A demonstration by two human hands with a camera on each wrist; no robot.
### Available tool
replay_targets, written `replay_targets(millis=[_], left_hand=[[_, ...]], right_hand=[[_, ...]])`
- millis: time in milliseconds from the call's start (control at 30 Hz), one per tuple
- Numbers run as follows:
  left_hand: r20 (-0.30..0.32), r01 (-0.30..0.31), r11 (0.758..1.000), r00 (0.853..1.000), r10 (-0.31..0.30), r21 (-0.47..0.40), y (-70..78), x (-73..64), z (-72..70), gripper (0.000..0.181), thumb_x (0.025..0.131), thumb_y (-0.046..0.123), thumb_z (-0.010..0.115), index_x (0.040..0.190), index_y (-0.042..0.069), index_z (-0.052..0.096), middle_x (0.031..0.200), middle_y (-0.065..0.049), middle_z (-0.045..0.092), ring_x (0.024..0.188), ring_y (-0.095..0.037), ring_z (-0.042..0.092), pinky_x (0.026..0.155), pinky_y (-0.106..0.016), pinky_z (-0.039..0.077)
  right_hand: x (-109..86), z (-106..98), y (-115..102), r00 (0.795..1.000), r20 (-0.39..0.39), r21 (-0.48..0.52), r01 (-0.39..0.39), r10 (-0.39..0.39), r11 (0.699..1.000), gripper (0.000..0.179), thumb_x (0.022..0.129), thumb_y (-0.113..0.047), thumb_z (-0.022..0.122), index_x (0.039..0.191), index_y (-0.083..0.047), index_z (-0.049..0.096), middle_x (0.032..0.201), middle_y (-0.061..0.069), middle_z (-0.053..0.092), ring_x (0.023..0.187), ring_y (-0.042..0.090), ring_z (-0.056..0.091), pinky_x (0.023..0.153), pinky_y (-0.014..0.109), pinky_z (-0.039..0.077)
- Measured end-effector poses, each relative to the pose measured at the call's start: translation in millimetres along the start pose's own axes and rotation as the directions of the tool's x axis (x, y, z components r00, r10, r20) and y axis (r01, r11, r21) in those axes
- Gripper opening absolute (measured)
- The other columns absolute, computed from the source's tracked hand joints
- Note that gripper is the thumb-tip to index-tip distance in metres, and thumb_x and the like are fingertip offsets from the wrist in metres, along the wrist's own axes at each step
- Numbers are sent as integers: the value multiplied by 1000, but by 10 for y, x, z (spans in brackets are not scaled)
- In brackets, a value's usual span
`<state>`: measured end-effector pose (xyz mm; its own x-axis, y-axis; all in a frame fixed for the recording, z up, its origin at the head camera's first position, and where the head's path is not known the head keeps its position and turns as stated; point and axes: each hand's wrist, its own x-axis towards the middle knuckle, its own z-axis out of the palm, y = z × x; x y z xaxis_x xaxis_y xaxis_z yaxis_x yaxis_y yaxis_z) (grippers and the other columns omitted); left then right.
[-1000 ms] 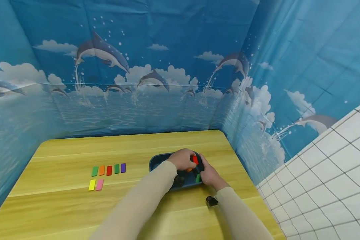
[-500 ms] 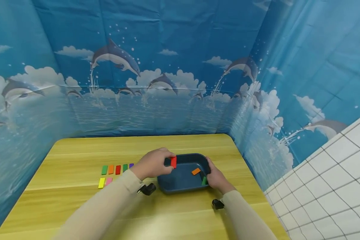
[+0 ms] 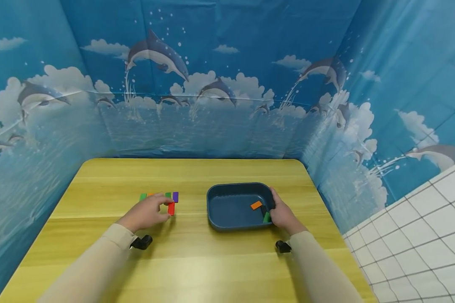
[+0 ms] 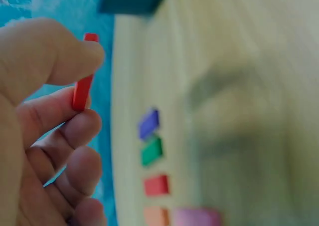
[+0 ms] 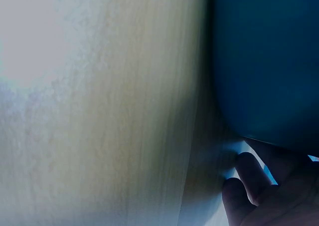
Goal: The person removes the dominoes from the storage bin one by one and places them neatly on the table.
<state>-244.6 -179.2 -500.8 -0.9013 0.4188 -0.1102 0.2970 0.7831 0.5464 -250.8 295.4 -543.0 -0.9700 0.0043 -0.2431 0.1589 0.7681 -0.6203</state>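
Note:
My left hand pinches a small red block between thumb and fingers, above the table. In the left wrist view the red block stands on edge in the pinch, the other fingers loosely bent. Just beyond the hand lies a row of flat blocks, among them a purple block and a green block. A pink block shows only in the left wrist view. My right hand grips the right end of a dark blue tray. Inside it are an orange block, a green block and a dark block.
The wooden table has rounded far corners. A blue dolphin-print curtain hangs behind it and to the sides. White tiling borders the right edge. Black wrist-camera mounts stick out below the cuffs.
My left hand has lifted the red block out of the tray and carried it left to the row of blocks. My right hand has kept its hold on the tray. The head view has shifted.

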Motion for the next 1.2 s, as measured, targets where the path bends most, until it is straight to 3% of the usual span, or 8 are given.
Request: replay_targets(millis=[133, 300, 433, 533, 633, 833, 1200], left_hand=[[11, 29, 999, 1000, -29, 31, -169, -12, 41, 49, 93, 19, 74, 140, 8, 66, 149, -17, 58, 119, -32, 65, 91, -44, 57], [16, 42, 997, 999, -43, 64, -287, 6, 54, 50, 92, 20, 77, 140, 9, 66, 144, -15, 61, 127, -35, 60, 106, -54, 53], [12, 46, 992, 999, -48, 118, -361, 31, 52, 51, 91, 24, 80, 138, 8, 68, 118, -7, 66, 108, -28, 59, 98, -47, 54], [11, 59, 988, 998, -61, 141, -421, 34, 70, 52, 90, 24, 81, 138, 7, 68, 97, 0, 59, 93, -20, 51, 84, -39, 49], [13, 50, 984, 999, -53, 169, -471, 34, 91, 53, 90, 23, 81, 139, 7, 68, 90, 1, 54, 92, -19, 48, 82, -37, 45], [18, 37, 976, 999, -42, 215, -530, 24, 130, 52, 91, 24, 80, 139, 8, 69, 88, 2, 51, 93, -20, 46, 84, -39, 41], [-13, 54, 971, 999, -52, 232, -572, 7, 157, 53, 89, 26, 81, 138, 10, 70, 102, 1, 56, 98, -23, 49, 82, -40, 41]], right_hand=[[26, -33, 14, 1000, 7, 10, -16, 16, 1000, 87, 97, 3, 39, 171, -21, 2, 170, 29, 26, 131, 42, 47, 106, 52, 42], [33, -75, 7, 999, 11, 26, -36, 35, 999, 88, 98, 3, 39, 171, -25, -1, 172, 28, 21, 138, 43, 43, 117, 59, 38], [44, -97, -18, 999, 21, 37, -32, 32, 999, 89, 97, 3, 38, 171, -25, -1, 173, 27, 18, 143, 43, 40, 123, 62, 32], [49, -86, -32, 999, 29, 45, -31, 30, 998, 89, 97, 4, 38, 171, -24, -2, 173, 27, 16, 148, 44, 36, 125, 62, 29], [47, -72, -36, 999, 29, 51, -36, 34, 998, 89, 97, 4, 38, 171, -24, -2, 174, 26, 14, 154, 44, 31, 127, 63, 25], [44, -35, -34, 999, 33, 58, -28, 27, 998, 90, 96, 4, 38, 171, -25, -1, 174, 26, 14, 157, 45, 27, 127, 63, 24], [38, -14, -37, 999, 36, 70, -32, 30, 997, 90, 96, 6, 38, 171, -25, -1, 174, 26, 14, 159, 46, 22, 127, 63, 23]])
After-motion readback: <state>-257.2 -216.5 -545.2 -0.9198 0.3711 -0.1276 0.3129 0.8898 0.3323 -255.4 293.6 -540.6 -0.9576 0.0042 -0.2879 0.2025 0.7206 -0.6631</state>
